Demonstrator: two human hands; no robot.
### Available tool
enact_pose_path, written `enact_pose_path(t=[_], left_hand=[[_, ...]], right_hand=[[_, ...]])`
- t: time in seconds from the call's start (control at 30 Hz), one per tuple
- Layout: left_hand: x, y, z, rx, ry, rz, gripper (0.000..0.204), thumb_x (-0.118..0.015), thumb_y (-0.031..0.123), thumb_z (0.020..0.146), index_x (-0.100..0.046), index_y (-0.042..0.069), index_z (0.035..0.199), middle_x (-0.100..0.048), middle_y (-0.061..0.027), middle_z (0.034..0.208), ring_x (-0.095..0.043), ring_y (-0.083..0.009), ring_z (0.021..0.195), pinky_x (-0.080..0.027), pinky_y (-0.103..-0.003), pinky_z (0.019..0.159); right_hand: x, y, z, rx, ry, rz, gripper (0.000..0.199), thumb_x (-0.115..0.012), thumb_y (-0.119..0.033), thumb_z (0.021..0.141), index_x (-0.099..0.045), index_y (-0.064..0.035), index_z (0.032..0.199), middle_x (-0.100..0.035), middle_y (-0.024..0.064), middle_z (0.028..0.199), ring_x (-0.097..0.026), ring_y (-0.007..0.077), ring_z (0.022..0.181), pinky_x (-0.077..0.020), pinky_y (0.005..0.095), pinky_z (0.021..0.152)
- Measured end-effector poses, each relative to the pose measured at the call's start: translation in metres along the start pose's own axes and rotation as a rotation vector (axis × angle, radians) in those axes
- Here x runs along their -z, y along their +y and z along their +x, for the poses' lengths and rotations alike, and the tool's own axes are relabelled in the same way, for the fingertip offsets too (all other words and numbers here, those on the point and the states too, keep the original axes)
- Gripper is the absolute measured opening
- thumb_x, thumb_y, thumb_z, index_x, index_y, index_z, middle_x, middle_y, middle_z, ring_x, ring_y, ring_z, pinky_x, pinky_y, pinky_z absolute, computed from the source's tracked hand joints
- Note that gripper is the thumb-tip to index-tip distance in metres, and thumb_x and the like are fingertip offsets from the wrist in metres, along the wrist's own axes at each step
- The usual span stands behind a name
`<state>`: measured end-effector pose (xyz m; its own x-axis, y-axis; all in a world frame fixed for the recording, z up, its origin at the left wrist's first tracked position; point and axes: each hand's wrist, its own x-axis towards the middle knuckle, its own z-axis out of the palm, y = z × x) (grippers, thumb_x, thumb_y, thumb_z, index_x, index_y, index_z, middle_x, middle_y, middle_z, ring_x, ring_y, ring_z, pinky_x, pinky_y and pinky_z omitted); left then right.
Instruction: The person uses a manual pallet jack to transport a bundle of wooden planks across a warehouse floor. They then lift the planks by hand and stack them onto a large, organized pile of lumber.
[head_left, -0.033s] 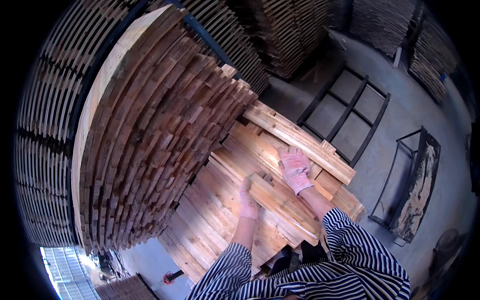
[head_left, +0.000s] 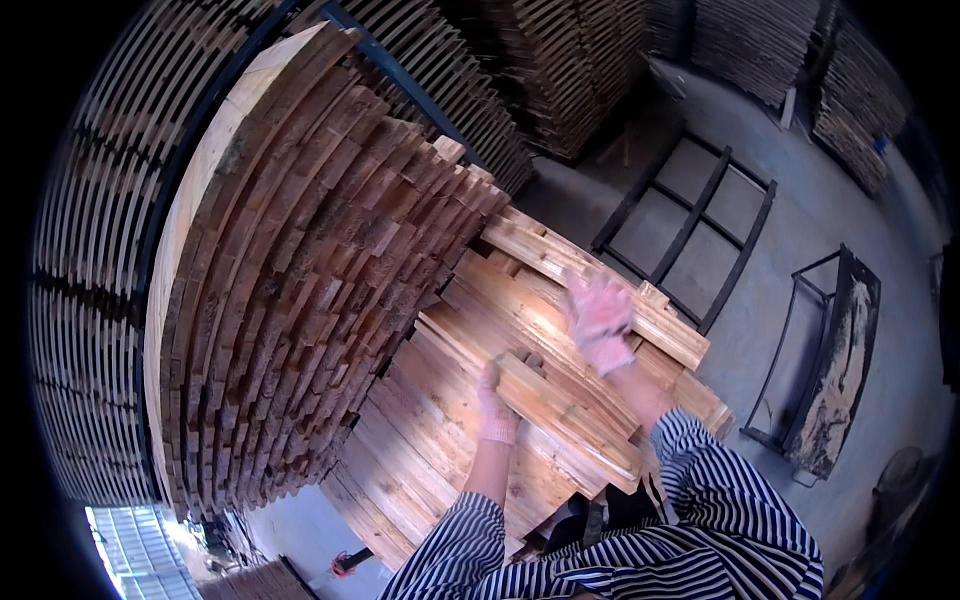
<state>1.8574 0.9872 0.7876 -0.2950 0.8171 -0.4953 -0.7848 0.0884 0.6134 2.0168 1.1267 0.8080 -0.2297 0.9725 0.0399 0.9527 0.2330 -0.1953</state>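
Observation:
My left hand, in a pale pink glove, is wrapped round the end of a short wooden board, thumb on the near side and dark fingertips over the far side. Under it lies a layer of pale wooden planks, side by side. To the right of the held board, my right hand, also gloved in pink, hovers over the planks beside a thicker stack of boards along the far edge. Motion smears its fingers, so their grip cannot be made out.
A tall pile of boards rises on the left, end faces towards me. Behind it stand racks of stacked slats. A black metal frame lies on the grey floor at the far right, near a low stand with a worn top.
My right hand has lifted off the planks and shifted slightly up and right towards the far-edge stack. My left hand keeps its hold on the board, nearly unmoved.

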Motion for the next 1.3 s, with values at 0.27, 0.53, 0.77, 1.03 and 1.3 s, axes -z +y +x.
enact_pose_path(t=[0.27,0.53,0.77,1.03,1.3], left_hand=[[0.004,-0.004,0.000,0.018,-0.078,0.043,0.061,-0.073,0.049,0.090,-0.063,0.003,0.129,-0.067,-0.0158,0.128,-0.064,-0.0350,0.116,-0.052,-0.051,0.103],[-0.031,-0.009,0.012,0.022,0.048,-0.039,0.070,-0.061,0.059,0.096,-0.056,0.001,0.135,-0.067,-0.0212,0.123,-0.065,-0.0375,0.110,-0.053,-0.051,0.099],[-0.041,-0.028,0.036,0.055,0.046,-0.098,0.068,-0.058,0.064,0.097,-0.053,0.009,0.138,-0.061,-0.0139,0.134,-0.059,-0.0332,0.118,-0.054,-0.043,0.095],[-0.059,-0.035,0.034,0.065,0.030,-0.122,0.074,-0.060,0.058,0.099,-0.042,0.003,0.146,-0.057,-0.0185,0.137,-0.062,-0.0362,0.116,-0.054,-0.046,0.094],[-0.030,-0.033,0.036,0.090,0.099,-0.334,0.049,-0.064,0.046,0.100,-0.059,0.007,0.129,-0.069,-0.0133,0.116,-0.069,-0.0277,0.102,-0.058,-0.043,0.087]], right_hand=[[-0.031,0.009,0.011,-0.278,-0.287,0.212,0.051,-0.054,-0.043,0.100,-0.047,-0.0200,0.145,-0.063,0.0136,0.131,-0.060,0.0293,0.120,-0.0497,0.0463,0.097],[0.060,-0.004,-0.064,0.151,-0.693,0.571,0.078,-0.058,-0.055,0.096,-0.033,-0.0204,0.161,-0.054,0.0236,0.140,-0.054,0.0401,0.129,-0.0418,0.0521,0.111],[0.095,0.039,-0.034,0.102,-0.590,0.526,0.078,-0.064,-0.058,0.091,-0.040,-0.0280,0.159,-0.058,0.0209,0.129,-0.058,0.0365,0.123,-0.0487,0.0467,0.100],[0.004,0.072,0.057,0.075,-0.341,0.163,0.050,-0.053,-0.042,0.101,-0.047,-0.0346,0.150,-0.058,0.0171,0.131,-0.060,0.0373,0.120,-0.0530,0.0506,0.097],[-0.005,0.042,0.047,0.237,-0.181,0.008,0.053,-0.059,-0.040,0.098,-0.049,-0.0266,0.149,-0.057,0.0183,0.135,-0.060,0.0404,0.120,-0.0528,0.0521,0.095]])
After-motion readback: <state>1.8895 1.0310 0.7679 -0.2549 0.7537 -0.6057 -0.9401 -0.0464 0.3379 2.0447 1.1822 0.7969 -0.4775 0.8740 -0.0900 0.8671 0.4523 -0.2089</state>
